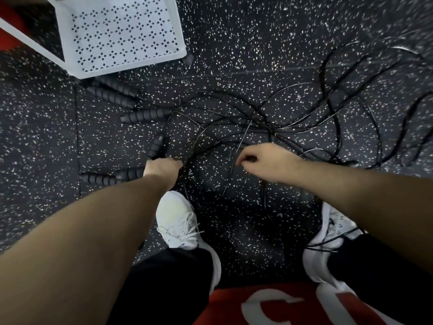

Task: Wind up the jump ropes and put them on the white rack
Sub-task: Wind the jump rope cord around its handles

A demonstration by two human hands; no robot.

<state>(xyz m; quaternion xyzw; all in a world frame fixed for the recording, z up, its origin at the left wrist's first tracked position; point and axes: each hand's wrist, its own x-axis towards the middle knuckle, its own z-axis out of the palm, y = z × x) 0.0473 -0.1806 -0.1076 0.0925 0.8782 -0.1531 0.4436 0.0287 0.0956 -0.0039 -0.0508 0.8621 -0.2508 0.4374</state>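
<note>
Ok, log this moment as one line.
left hand: grips rope handle | right hand: pinches cord | ropes tangled on floor | white rack: no ropes

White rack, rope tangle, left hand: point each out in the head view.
white rack [121, 31], head view, on its perforated top panel.
rope tangle [260, 118], head view, on the knot where the cords cross.
left hand [162, 168], head view, on the back of the hand.

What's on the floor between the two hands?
In the head view, thin black jump rope cords cross the speckled floor between the left hand and the right hand. Nothing else lies there.
</note>
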